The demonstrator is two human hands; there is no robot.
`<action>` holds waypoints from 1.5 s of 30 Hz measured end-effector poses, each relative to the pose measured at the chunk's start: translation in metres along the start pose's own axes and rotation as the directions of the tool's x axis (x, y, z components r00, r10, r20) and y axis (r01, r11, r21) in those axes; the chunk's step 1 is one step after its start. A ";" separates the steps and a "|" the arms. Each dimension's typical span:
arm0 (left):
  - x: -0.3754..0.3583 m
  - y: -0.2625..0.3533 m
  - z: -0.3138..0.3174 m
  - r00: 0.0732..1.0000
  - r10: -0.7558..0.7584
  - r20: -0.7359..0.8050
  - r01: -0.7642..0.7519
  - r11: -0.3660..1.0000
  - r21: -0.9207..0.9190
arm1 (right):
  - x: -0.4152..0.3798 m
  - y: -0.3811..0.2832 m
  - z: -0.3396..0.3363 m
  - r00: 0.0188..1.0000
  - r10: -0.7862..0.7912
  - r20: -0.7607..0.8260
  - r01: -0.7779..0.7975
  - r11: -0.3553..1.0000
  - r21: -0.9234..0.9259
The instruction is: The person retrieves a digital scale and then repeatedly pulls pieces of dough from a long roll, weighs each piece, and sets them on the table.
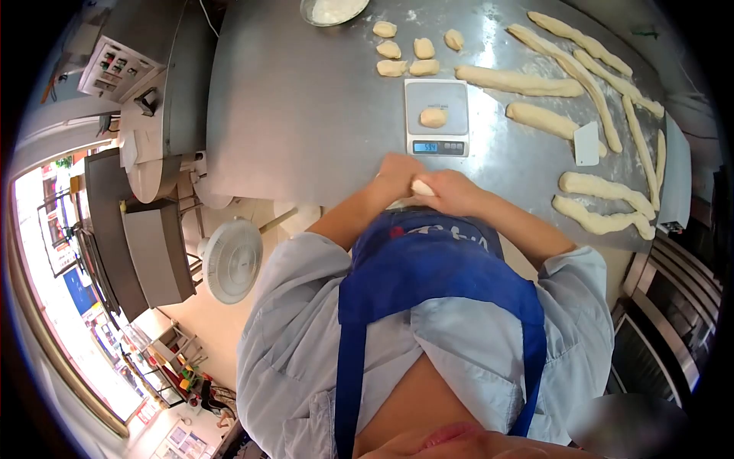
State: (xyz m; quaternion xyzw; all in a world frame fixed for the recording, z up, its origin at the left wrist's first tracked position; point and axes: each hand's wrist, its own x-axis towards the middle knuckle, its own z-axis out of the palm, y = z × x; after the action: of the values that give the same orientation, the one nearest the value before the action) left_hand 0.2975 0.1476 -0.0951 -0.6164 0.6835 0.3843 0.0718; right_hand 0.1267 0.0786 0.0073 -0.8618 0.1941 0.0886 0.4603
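Observation:
My right hand (449, 191) is closed around a pale piece of dough (420, 187) that shows at its thumb side. Close beside it, my left hand (399, 173) is curled closed at the table's front edge; whatever lies in its fingers is hidden. Just beyond both hands stands a digital kitchen scale (437, 98) with a lit display. One dough lump (433, 117) rests on its plate. Several cut dough pieces (391, 68) sit behind the scale.
Long dough ropes (520, 80) spread over the right of the steel table (306, 115). A white scraper (586, 144) leans against one dough roll. At the back is a bowl of flour (332, 11). A fan (232, 260) stands to the left.

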 end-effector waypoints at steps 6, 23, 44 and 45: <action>-0.026 0.044 -0.033 0.960 -0.068 -0.273 0.044 0.995 -0.092 | 0.057 0.044 -0.060 0.845 0.095 -0.527 -0.190 0.973 -0.129; -0.038 -0.014 0.035 0.781 -0.225 -0.583 0.088 0.963 -0.255 | 0.267 0.111 -0.158 0.528 -0.257 -0.810 0.055 0.962 -0.269; -0.026 -0.002 0.016 0.997 0.076 -0.019 -0.053 0.480 -0.875 | 0.003 0.064 0.032 0.947 -0.081 -0.310 0.084 0.996 -0.002; -0.024 -0.003 0.011 0.997 0.078 -0.016 -0.052 0.476 -0.878 | 0.000 0.070 0.034 0.949 -0.075 -0.307 0.079 0.997 0.000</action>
State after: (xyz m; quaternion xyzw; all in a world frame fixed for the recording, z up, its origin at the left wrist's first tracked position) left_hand 0.3013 0.1740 -0.0904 -0.5352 0.4133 0.6898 -0.2586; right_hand 0.0983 0.0718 -0.0646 -0.8692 0.2298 -0.0655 0.4329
